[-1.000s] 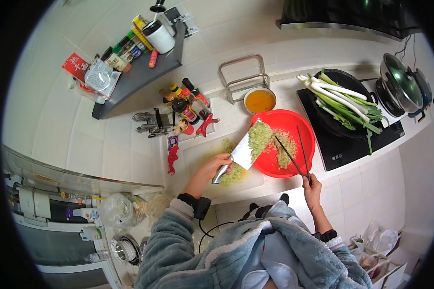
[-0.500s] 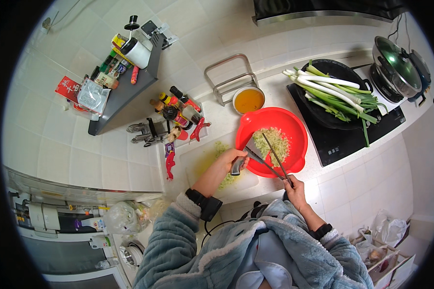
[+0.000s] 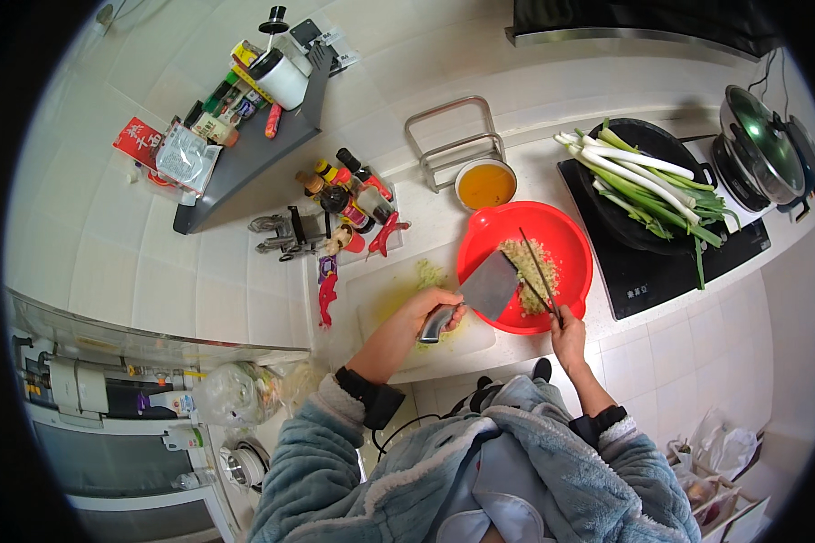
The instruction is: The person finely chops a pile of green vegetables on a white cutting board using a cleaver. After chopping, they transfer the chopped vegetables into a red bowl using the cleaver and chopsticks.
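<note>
My left hand [image 3: 436, 309] is closed around the grey handle of a cleaver [image 3: 489, 288]. Its broad blade is turned nearly flat over the left side of a red plastic basin [image 3: 572, 224]. Dark chopsticks [image 3: 536, 256] are gripped in my right hand [image 3: 568, 333] at the basin's near rim, their tips reaching into a pile of finely chopped pale-green vegetable [image 3: 545, 264]. The blade covers part of that pile. To the left, under my left wrist, lies a white cutting board [image 3: 471, 340] with more chopped bits [image 3: 429, 273] on it.
Behind the basin stand a bowl of orange-yellow liquid [image 3: 485, 186] and a metal rack [image 3: 451, 131]. Leeks [image 3: 647, 172] lie across a black wok [image 3: 666, 136] on the cooktop [image 3: 634, 285] at right. Sauce bottles [image 3: 349, 195] and a grey corner shelf [image 3: 263, 158] are at left.
The cleaver blade has turned from edge-on to nearly flat, its face now showing over the basin. The chopsticks have shifted within the chopped pile. The whole view has moved slightly.
</note>
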`<state>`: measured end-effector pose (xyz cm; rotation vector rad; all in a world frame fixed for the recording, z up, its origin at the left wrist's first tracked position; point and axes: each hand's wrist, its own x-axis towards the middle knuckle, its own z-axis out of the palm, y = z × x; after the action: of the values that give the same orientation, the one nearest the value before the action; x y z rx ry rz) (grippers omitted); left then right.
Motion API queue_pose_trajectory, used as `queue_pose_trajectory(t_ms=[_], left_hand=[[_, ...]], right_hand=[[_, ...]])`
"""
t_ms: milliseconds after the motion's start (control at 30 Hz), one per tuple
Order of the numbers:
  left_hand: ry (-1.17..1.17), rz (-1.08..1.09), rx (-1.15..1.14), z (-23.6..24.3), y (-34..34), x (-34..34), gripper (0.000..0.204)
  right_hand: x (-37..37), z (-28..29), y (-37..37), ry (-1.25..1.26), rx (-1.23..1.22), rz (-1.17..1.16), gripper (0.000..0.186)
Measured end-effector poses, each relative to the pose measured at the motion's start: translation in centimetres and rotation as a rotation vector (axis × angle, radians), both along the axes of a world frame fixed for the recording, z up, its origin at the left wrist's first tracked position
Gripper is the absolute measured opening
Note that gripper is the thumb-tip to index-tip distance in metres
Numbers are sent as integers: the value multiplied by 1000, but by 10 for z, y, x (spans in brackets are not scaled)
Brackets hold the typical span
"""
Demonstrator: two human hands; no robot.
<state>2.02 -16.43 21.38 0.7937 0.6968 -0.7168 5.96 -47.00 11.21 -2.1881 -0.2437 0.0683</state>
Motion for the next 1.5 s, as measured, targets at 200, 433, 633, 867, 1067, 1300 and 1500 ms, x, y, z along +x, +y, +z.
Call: queue_pose_trajectory(t_ms=[200, 433, 633, 867, 1067, 1300, 1500], left_hand=[[-34, 50, 21, 3, 11, -14, 16], [-237, 121, 168, -11, 18, -58, 11], [-330, 387, 318, -61, 36, -167, 12], [-322, 830, 397, -143, 22, -277, 9], [-293, 1063, 429, -186, -14, -308, 8], [-278, 1170, 382, -210, -32, -314, 8], [-238, 1121, 365, -215, -48, -277, 6]], right_hand=[[5, 18, -13, -58, -69, -48, 8], [1, 13, -24, -2, -121, -8, 11], [1, 0, -30, 147, -27, 59, 12], [9, 10, -9, 131, 34, 184, 14], [12, 19, -2, 102, -10, 288, 14], [12, 17, -12, 127, 8, 311, 15], [9, 16, -20, 185, 16, 301, 16]])
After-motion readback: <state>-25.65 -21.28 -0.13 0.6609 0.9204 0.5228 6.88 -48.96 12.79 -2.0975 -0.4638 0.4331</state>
